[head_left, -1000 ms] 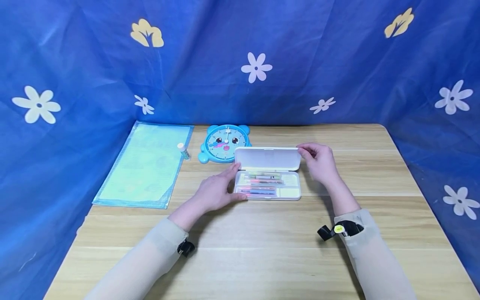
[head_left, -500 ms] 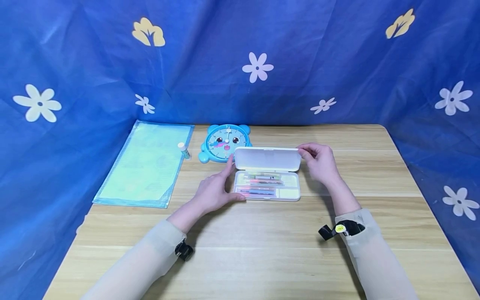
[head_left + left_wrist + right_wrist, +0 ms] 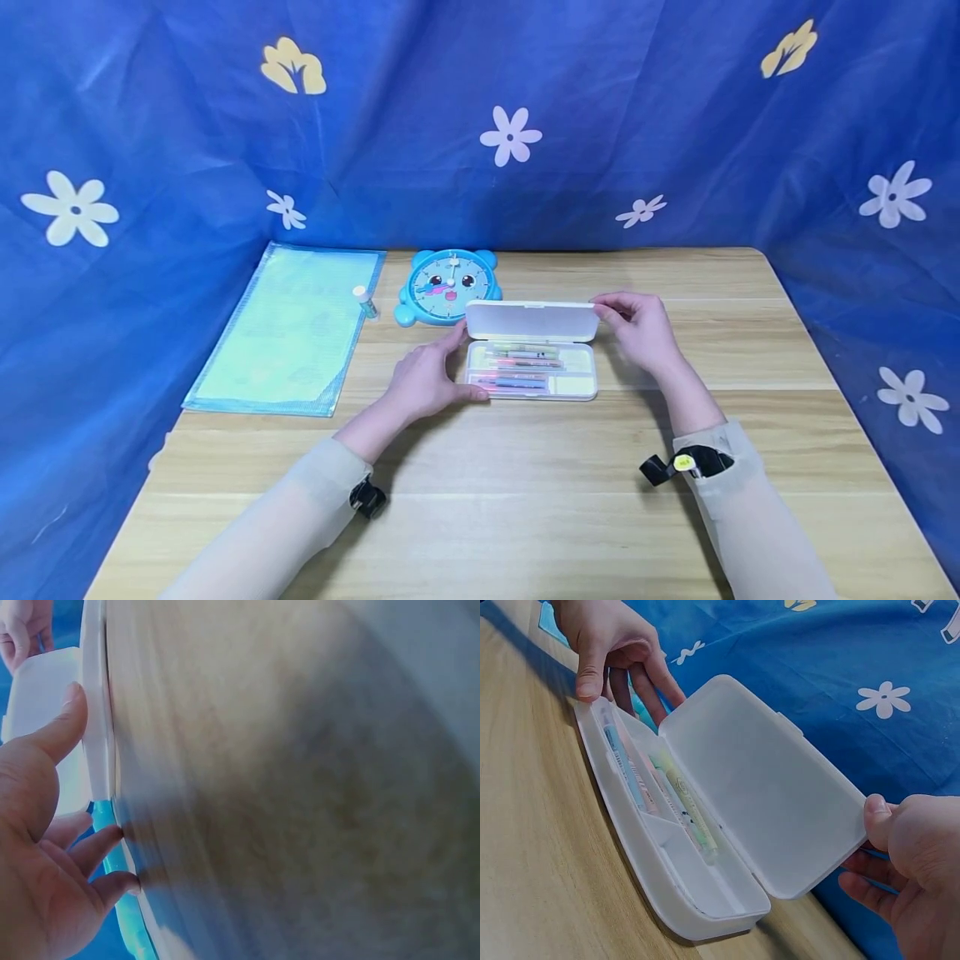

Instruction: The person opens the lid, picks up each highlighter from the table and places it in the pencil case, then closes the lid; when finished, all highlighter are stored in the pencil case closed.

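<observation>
A white pencil case (image 3: 573,386) lies on the table with its hinged lid (image 3: 531,322) raised at the back. Several coloured pens (image 3: 684,799) lie in its two long compartments, mostly toward the left end. My left hand (image 3: 423,379) holds the left end of the case, thumb on the front corner and fingers spread toward the hinge side. With thumb and fingers, my right hand (image 3: 641,333) pinches the lid's upper right corner. In the right wrist view, that thumb sits on the lid's edge, the other fingers behind it.
A blue toy clock (image 3: 450,287) with a face stands right behind the case's left end. Left of it are an upright glue stick (image 3: 366,302) and a light blue-green zip folder (image 3: 288,333). A blue flowered cloth (image 3: 420,125) borders the wooden table (image 3: 525,500).
The lid has tipped slightly forward, its upper edge now lower, and my right hand has come down a little with it. My left hand stays at the case's left end.
</observation>
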`<state>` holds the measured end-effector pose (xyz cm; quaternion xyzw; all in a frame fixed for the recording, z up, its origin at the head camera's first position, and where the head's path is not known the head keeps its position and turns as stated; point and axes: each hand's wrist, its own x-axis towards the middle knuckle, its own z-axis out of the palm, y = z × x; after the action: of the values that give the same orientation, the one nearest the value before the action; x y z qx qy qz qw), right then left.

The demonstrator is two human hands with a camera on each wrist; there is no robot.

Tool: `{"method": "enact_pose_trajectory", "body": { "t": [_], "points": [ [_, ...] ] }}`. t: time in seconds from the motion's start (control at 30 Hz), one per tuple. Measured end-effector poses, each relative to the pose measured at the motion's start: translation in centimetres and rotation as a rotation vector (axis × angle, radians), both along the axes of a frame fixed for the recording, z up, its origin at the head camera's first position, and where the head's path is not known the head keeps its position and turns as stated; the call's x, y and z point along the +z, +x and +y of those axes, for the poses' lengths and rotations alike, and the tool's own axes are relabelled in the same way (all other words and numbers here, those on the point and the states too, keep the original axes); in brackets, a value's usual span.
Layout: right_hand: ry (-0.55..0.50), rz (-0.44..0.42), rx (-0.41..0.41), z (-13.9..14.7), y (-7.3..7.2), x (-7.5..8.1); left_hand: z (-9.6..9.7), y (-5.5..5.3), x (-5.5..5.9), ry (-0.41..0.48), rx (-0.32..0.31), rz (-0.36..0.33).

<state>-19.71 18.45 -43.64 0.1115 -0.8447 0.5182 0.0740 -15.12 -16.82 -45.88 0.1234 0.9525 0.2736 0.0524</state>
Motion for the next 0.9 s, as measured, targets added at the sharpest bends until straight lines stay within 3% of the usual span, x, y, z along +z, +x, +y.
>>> {"method": "enact_pose_trajectory", "body": {
  "t": [0.37,0.6,0.77,0.9],
  "points": [
    [0.019,-0.064,0.048,0.4,1.3,0.1,0.0,0.1,0.2,0.019,0.022,0.017],
    [0.021,-0.200,0.159,1.0,1.5,-0.5,-0.2,0.3,0.1,0.035,0.012,0.034],
    [-0.057,-0.298,0.226,1.3,1.8,-1.1,-0.5,0.0,0.5,0.144,-0.023,0.014],
    [-0.077,-0.314,0.247,1.5,2.0,-1.4,-0.7,-0.3,1.0,0.223,-0.021,-0.009]
  ]
}}
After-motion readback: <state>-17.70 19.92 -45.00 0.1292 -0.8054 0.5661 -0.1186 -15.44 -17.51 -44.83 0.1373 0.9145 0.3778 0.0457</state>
